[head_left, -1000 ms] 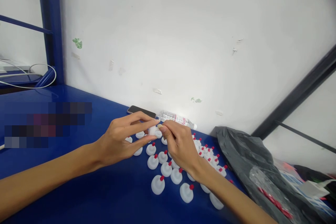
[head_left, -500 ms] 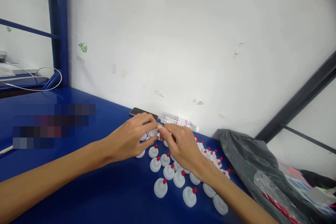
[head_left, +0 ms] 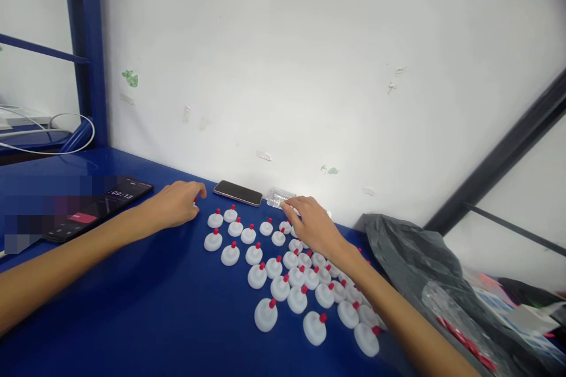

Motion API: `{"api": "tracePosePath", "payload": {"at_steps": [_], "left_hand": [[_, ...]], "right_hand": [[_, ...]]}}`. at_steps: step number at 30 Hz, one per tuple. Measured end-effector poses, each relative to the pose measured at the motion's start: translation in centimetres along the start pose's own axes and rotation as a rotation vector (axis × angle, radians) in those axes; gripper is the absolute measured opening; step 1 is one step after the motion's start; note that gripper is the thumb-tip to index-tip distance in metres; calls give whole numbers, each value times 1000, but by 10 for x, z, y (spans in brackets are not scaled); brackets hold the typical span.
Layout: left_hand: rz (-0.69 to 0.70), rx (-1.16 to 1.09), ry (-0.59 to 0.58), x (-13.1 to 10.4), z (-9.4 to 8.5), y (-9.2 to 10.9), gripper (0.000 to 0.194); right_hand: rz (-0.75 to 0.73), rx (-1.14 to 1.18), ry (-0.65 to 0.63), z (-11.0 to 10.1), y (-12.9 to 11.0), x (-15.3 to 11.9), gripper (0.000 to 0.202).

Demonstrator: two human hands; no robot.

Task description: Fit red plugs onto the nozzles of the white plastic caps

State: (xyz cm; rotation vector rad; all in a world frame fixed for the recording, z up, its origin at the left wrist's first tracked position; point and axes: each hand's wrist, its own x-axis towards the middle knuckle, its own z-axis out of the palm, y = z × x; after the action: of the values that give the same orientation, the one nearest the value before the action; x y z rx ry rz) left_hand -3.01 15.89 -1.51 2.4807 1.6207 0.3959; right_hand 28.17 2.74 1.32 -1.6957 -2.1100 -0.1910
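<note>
My left hand point(head_left: 179, 205) is on the left side of the blue table, its fingers curled around a small white round piece with a red tip point(head_left: 195, 204). The fingers hide most of that piece. My right hand point(head_left: 312, 227) hovers over the back of a group of similar white pieces point(head_left: 266, 314), fingers stretched to the left and partly apart, with nothing visible in them. Behind its fingers, a clear plastic bottle point(head_left: 276, 197) lies against the wall, partly hidden. Most of the pieces rest with their red tips pointing up.
A dark phone point(head_left: 237, 193) lies at the wall, between my hands. Another phone point(head_left: 104, 206), its screen lit, lies to the left of my left arm. On the right, a grey plastic bag point(head_left: 398, 253) covers the table edge beside a clear packet with red pieces point(head_left: 464, 336).
My hands were together over the pieces; now they are apart. The left hand has moved left with a white piece, and the right hand has shifted slightly right and up.
</note>
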Motion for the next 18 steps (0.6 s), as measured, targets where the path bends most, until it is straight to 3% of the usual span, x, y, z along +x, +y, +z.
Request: {"api": "tracePosePath", "payload": {"at_steps": [4,9,14,18], "left_hand": [[17,-52,-66,-2,2,0,37],[86,-270,-53,-8,9,19,42],[146,-475,73,-23,22,47,65],[184,-591,92,-31,32,60,66]], "right_hand": [[-14,24,-83,6,18,4,55],[-17,141,-185,10,23,3,75],[-65,274,-306,16,15,-3,72],[-74,369,-376,12,7,-5,70]]}}
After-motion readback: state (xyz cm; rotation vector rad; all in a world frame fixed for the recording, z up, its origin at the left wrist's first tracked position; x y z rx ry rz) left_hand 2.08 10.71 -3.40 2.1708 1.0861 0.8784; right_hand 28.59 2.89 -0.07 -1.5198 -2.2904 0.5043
